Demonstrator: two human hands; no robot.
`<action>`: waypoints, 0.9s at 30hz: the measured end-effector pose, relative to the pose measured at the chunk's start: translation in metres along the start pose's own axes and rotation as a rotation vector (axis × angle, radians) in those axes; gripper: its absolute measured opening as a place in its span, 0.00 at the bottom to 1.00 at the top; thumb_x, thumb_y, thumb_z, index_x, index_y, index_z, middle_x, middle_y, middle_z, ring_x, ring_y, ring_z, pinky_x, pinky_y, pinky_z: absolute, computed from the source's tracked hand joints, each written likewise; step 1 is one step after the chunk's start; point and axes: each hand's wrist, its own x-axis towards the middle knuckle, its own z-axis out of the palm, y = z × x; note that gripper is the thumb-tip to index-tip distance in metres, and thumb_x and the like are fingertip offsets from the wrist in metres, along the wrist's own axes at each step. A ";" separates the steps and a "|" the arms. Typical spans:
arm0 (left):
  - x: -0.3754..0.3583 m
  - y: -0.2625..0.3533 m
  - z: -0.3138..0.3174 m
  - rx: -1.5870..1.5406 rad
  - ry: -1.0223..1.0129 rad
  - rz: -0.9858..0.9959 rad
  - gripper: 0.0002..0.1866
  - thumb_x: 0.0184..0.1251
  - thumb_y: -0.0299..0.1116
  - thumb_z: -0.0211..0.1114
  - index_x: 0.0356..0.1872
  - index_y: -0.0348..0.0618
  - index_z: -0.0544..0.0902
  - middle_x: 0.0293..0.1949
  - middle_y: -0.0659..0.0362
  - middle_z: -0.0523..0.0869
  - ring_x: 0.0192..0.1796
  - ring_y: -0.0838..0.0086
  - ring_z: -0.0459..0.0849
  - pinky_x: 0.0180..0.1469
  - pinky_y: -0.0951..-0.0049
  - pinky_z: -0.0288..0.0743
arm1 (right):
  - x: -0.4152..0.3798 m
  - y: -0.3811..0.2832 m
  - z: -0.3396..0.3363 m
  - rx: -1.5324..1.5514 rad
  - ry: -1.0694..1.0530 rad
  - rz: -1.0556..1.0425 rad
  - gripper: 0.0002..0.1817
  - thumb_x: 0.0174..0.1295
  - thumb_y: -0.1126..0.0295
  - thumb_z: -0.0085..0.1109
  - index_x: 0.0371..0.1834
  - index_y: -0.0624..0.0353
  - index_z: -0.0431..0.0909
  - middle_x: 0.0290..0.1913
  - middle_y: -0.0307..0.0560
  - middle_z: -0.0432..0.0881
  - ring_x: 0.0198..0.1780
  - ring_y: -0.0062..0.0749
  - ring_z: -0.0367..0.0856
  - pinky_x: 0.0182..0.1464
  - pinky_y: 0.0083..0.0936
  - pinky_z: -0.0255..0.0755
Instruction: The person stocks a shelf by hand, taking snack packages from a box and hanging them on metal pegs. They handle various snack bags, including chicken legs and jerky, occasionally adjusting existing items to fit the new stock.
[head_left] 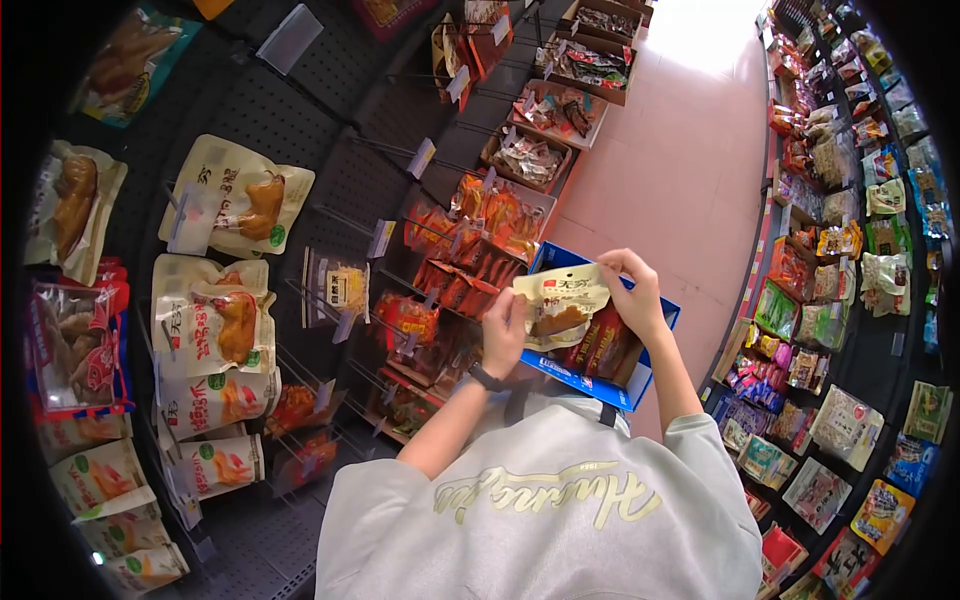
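Head view, going left to right: I see snack bags on hooks [236,195], then my left hand [503,333] and right hand [633,295] each pinching a pale snack packet [560,305] above the blue box [655,345]

On the cream pouch [560,300] held between both hands, I can read a red patch with the white characters 无穷. The same 无穷 mark shows on the hanging chicken-leg pouch [213,315] at the left, and the grey sweatshirt [545,500] bears a cream script word (upside down from here, not legible to me) with "1964" beside it.
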 end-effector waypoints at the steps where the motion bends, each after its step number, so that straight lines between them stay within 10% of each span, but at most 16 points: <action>1: 0.002 0.012 -0.001 -0.060 0.008 -0.017 0.13 0.73 0.36 0.50 0.35 0.36 0.74 0.27 0.56 0.78 0.31 0.79 0.73 0.35 0.76 0.69 | 0.002 -0.001 -0.001 0.142 0.010 0.035 0.08 0.60 0.79 0.55 0.42 0.62 0.76 0.31 0.40 0.77 0.39 0.20 0.76 0.42 0.22 0.72; 8: 0.002 0.046 -0.013 -0.276 0.127 -0.111 0.14 0.74 0.37 0.49 0.36 0.36 0.75 0.30 0.66 0.77 0.35 0.86 0.71 0.39 0.81 0.68 | 0.003 -0.021 0.012 0.601 -0.125 0.240 0.15 0.61 0.75 0.56 0.51 0.63 0.70 0.44 0.41 0.78 0.47 0.19 0.75 0.49 0.20 0.70; 19: 0.018 0.090 -0.081 -0.616 0.193 -0.271 0.11 0.74 0.35 0.48 0.38 0.39 0.75 0.34 0.65 0.80 0.37 0.87 0.74 0.41 0.83 0.69 | 0.010 -0.068 0.089 0.127 0.058 0.119 0.23 0.57 0.71 0.60 0.55 0.61 0.66 0.46 0.50 0.80 0.47 0.35 0.79 0.54 0.31 0.70; 27: 0.056 0.093 -0.141 -0.557 0.196 -0.032 0.15 0.73 0.43 0.48 0.44 0.41 0.73 0.39 0.58 0.83 0.38 0.78 0.84 0.38 0.78 0.79 | 0.060 -0.118 0.130 0.573 -0.092 0.191 0.10 0.60 0.74 0.58 0.42 0.66 0.73 0.36 0.39 0.80 0.37 0.16 0.77 0.42 0.15 0.71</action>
